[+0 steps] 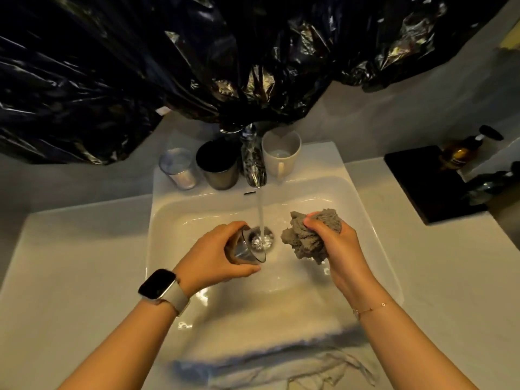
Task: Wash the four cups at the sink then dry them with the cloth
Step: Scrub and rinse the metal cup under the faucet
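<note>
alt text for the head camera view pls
Over a white sink with the tap running, the left hand holds a clear glass near the stream while the right hand grips a grey cloth. Three cups stand behind.

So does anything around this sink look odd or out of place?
Yes: crumpled black plastic sheeting hangs over the wall above the faucet, where a mirror might be expected. Otherwise it looks ordinary: the left hand tilts a clear glass by the running water, and three cups stand on the sink ledge.
</note>
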`<control>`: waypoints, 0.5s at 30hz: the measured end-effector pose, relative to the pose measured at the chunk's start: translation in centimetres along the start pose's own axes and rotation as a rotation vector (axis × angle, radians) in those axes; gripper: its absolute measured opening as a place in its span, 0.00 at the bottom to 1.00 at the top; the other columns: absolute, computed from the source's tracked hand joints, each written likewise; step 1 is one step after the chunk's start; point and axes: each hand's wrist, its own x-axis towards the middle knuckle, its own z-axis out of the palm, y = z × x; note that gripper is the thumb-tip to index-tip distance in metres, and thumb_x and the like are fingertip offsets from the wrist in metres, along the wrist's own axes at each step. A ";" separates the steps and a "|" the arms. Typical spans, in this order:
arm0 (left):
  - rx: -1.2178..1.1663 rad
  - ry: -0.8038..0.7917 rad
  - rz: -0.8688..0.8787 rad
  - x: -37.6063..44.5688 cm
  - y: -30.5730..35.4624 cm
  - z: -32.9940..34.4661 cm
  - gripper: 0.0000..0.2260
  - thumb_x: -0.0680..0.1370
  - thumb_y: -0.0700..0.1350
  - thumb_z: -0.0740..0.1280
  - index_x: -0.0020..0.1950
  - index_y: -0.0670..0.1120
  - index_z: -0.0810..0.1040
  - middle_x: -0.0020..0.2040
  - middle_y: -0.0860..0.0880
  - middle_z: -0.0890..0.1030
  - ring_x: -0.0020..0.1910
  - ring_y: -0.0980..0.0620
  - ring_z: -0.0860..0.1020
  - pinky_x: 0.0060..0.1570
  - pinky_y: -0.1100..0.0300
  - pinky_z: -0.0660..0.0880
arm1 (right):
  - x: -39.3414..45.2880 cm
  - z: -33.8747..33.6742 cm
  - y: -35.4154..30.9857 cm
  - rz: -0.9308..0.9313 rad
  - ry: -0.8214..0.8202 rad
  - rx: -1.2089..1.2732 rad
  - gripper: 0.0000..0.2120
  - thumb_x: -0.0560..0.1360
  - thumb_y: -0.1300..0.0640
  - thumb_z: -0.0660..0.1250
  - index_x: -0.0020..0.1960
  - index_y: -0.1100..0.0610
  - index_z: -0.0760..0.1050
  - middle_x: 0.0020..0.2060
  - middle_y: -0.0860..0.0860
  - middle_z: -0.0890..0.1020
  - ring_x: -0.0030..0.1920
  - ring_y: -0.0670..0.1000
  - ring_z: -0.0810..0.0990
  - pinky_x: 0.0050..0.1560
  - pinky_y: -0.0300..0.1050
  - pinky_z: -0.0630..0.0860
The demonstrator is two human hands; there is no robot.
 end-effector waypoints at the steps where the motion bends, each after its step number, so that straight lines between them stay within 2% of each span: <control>1: 0.109 -0.064 -0.015 0.4 -0.4 -0.4 0.35 0.65 0.66 0.73 0.68 0.59 0.68 0.54 0.56 0.76 0.51 0.54 0.76 0.52 0.59 0.75 | 0.4 0.1 0.3 0.006 0.000 -0.015 0.05 0.73 0.61 0.71 0.48 0.60 0.80 0.38 0.55 0.84 0.36 0.50 0.83 0.34 0.43 0.77; 4: 0.442 -0.192 -0.015 1.7 -0.7 -1.0 0.34 0.68 0.64 0.73 0.70 0.59 0.66 0.54 0.53 0.75 0.49 0.51 0.75 0.50 0.55 0.75 | 1.3 0.0 1.3 0.027 0.001 -0.074 0.11 0.73 0.54 0.72 0.49 0.61 0.82 0.41 0.57 0.86 0.41 0.55 0.85 0.40 0.47 0.81; 7: 0.604 -0.240 -0.031 2.7 -0.5 -1.2 0.32 0.68 0.63 0.72 0.70 0.59 0.67 0.54 0.50 0.75 0.49 0.48 0.74 0.50 0.55 0.73 | 1.8 -0.3 2.0 0.053 0.027 -0.085 0.12 0.74 0.49 0.71 0.47 0.58 0.82 0.40 0.53 0.86 0.41 0.49 0.85 0.39 0.39 0.80; 9: 0.727 -0.268 -0.033 3.2 -0.5 -1.1 0.32 0.68 0.63 0.71 0.70 0.59 0.67 0.55 0.49 0.75 0.52 0.47 0.74 0.50 0.56 0.69 | 2.1 -0.5 2.3 0.068 0.028 -0.135 0.15 0.75 0.45 0.69 0.48 0.57 0.83 0.41 0.51 0.86 0.42 0.48 0.85 0.40 0.37 0.78; 12: 0.817 -0.288 -0.072 3.5 -0.4 -0.9 0.33 0.68 0.62 0.72 0.70 0.58 0.67 0.55 0.48 0.75 0.53 0.46 0.74 0.48 0.57 0.64 | 2.3 -0.8 2.5 0.104 0.016 -0.178 0.18 0.76 0.42 0.66 0.47 0.56 0.83 0.39 0.52 0.86 0.39 0.47 0.85 0.35 0.34 0.77; 15: 0.852 -0.278 -0.114 3.5 -0.3 -0.9 0.33 0.68 0.62 0.72 0.71 0.58 0.66 0.57 0.48 0.75 0.54 0.46 0.75 0.49 0.56 0.66 | 2.2 -1.2 2.6 0.145 0.022 -0.205 0.20 0.77 0.40 0.62 0.47 0.55 0.82 0.39 0.51 0.86 0.37 0.46 0.84 0.30 0.32 0.75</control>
